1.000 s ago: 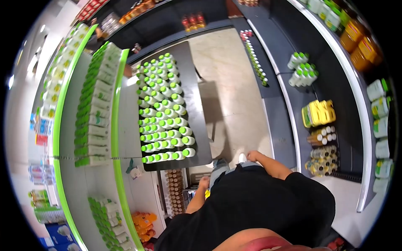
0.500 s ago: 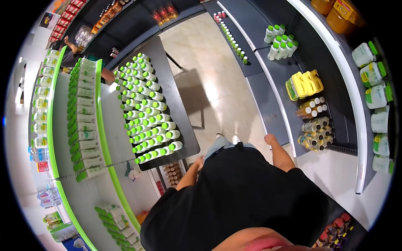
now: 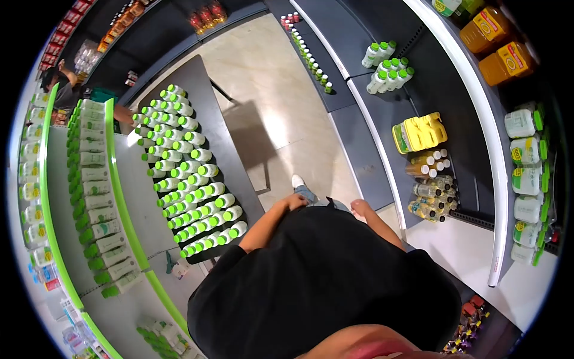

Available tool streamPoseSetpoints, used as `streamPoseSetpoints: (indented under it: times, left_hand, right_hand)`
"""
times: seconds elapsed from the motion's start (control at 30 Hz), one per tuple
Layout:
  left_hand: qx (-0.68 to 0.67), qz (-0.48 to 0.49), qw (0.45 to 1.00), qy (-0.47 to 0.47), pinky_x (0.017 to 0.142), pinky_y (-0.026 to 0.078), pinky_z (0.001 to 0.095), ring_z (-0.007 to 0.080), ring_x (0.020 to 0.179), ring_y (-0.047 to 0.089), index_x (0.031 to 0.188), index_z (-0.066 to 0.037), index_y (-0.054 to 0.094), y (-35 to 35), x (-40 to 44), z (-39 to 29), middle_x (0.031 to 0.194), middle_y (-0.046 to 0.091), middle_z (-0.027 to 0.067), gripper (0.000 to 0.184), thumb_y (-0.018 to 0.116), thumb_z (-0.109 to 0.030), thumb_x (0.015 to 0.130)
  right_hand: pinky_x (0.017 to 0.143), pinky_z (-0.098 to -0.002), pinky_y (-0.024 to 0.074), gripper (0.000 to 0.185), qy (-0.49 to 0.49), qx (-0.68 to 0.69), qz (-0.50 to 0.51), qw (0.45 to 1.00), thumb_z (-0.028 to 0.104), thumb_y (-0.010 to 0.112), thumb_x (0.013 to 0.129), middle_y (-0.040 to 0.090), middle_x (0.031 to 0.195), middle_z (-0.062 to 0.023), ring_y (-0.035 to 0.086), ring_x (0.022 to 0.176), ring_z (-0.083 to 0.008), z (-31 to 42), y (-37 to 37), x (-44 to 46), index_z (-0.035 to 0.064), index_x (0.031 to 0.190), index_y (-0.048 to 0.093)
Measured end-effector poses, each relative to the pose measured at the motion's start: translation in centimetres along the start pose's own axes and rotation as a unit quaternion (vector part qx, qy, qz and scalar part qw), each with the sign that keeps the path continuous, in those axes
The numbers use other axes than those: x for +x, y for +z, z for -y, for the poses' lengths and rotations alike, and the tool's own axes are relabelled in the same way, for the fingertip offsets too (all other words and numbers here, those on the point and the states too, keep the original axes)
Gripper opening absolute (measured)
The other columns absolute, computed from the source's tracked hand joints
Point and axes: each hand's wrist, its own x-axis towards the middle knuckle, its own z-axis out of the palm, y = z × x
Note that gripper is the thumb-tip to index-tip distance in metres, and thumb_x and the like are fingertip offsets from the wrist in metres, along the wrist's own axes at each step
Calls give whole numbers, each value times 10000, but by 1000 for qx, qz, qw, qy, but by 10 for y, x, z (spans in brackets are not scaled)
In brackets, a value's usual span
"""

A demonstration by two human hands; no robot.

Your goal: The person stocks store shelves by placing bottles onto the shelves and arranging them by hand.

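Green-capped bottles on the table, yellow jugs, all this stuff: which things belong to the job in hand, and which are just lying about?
Likely part of it, nearest your left hand:
Table
Rows of green-capped bottles on it

Apparently just lying about, on the right-hand shelves:
Yellow jugs
Dark-capped bottles
Large amber jugs

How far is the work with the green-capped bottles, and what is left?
Done, it seems: the bottles stand in rows on the table. In hand: I see nothing in the left hand or right hand, both near the waist. Remaining: I cannot tell; similar bottles stand grouped on the shelf, but nothing shows whether more belong there.
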Motion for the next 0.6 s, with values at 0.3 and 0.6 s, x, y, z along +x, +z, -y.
streamPoseSetpoints:
  times: [0.3,0.6]
  left_hand:
    - [-299,-185,933,-76,677,503,412,230,906,655,1158,-90,634,-95,58,112,1010,686,97,359,607,-327,890]
    - [-368,12,920,-132,1027,361,474,205,1179,545,1373,-197,498,-149,48,-12,1253,611,34,502,556,-450,943]
  right_hand:
    - [643,-308,549,278,48,208,-157,964,192,626,899,689,888,-90,661,733,-178,99,-95,69,20,1117,633]
    - [732,-316,536,231,8,51,-135,990,226,650,876,721,903,-97,676,812,-175,124,-98,86,56,1027,689]
